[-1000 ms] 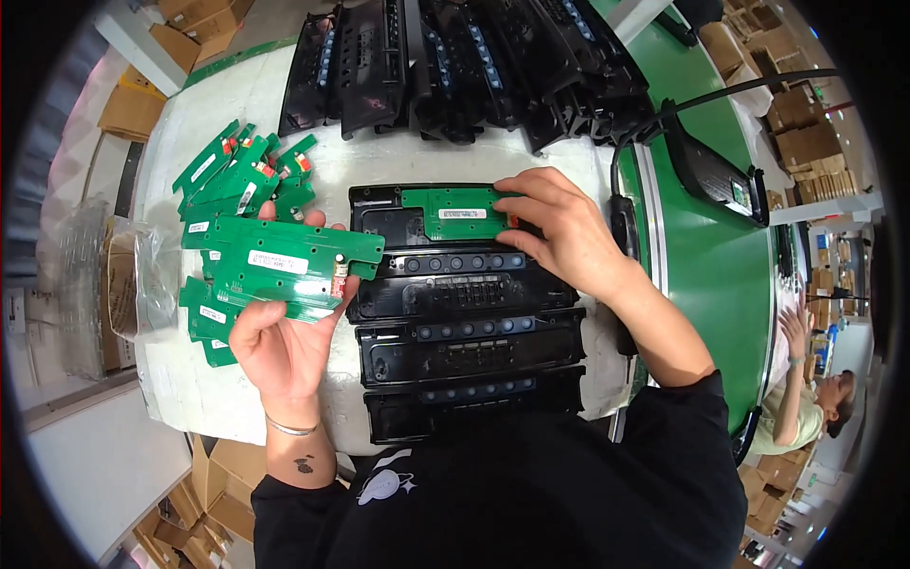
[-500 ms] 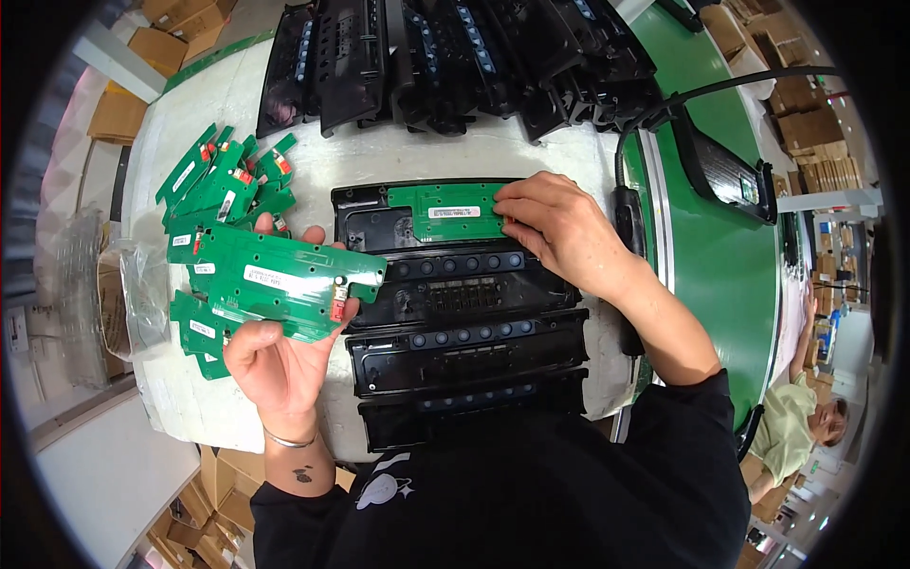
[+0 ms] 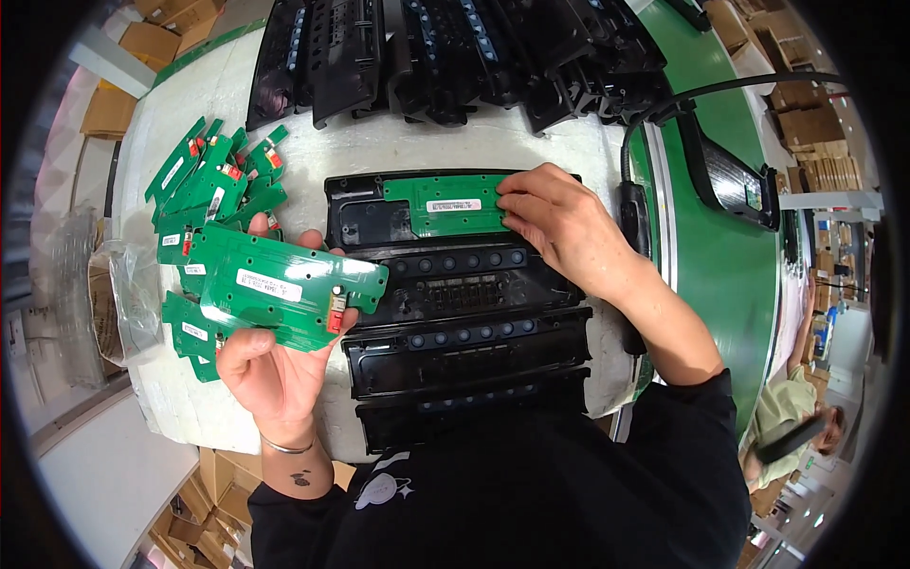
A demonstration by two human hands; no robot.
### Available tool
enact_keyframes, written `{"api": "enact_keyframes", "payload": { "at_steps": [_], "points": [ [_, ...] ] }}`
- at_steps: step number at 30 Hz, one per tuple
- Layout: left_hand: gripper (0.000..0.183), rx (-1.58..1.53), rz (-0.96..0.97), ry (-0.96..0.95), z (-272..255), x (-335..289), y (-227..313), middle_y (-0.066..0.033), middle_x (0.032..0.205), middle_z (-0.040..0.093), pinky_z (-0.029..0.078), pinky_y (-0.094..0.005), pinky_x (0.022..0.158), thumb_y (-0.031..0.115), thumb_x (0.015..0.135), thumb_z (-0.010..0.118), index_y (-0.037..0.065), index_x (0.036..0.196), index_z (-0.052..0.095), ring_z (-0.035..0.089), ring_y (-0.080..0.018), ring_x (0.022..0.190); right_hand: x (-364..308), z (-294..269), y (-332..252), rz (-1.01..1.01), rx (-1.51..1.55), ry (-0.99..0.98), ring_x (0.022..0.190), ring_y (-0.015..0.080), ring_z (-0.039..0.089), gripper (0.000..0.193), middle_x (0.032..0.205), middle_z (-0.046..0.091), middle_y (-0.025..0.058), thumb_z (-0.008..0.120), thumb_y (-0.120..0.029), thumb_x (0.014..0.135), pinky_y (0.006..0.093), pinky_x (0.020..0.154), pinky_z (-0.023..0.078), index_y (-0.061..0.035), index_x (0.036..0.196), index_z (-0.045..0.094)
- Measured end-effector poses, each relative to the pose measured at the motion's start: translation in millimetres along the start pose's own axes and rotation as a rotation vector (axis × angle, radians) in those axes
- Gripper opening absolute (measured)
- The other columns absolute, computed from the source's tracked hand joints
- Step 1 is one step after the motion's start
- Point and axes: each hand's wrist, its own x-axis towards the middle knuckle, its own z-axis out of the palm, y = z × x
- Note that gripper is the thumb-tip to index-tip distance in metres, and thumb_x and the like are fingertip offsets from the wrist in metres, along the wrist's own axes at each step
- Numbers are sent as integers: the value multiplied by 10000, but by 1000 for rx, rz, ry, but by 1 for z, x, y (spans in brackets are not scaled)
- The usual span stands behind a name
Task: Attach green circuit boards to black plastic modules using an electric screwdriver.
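My left hand (image 3: 280, 384) is closed around the lower side of a green circuit board (image 3: 308, 299), which has a white label and a red-and-white connector at its right end. Another green circuit board (image 3: 441, 226) lies in the farthest of several black plastic housings (image 3: 370, 228). My right hand (image 3: 573, 223) pinches that board's right end, covering it from view. Nearer to me, more black housings (image 3: 455, 356) are lined up in a row, showing round blue-grey buttons along their edges.
A loose pile of green circuit boards (image 3: 194, 185) lies at the left, beside clear plastic wrap (image 3: 137, 299). Black housings (image 3: 427, 66) are stacked along the far side. A corded black tool (image 3: 633, 223) stands at the right, by the green bench (image 3: 687, 256). A co-worker (image 3: 782, 412) is far right.
The board in my left hand has shifted slightly left and tilted a little. My right hand stays at the other board's right end. A dark object now appears in front of the co-worker.
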Motion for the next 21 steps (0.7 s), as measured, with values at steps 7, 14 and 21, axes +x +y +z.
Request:
{"api": "enact_keyframes", "payload": {
  "at_steps": [7,14,21],
  "points": [
    [823,-6,9,26,1,-1,0,-262,1349,236,346,-625,913,-24,644,442,112,1387,115,223,-437,1258,-3,2,-2,11,-48,8,859,248,546,163,960,568,102,632,-16,706,327,733,481,14,866,613],
    [819,8,5,51,1,-1,-1,-268,1337,253,360,-624,901,-19,645,449,96,1384,114,237,-440,1251,-2,5,-1,9,-77,38,855,243,548,183,956,569,100,639,-10,698,323,721,488,17,877,615],
    [825,10,5,77,1,-1,0,-285,1332,251,367,-624,895,-6,644,455,92,1383,102,263,-448,1236,-2,5,-1,3,-102,40,856,239,551,190,950,571,99,647,-4,680,318,710,493,23,866,612]
  ]
}}
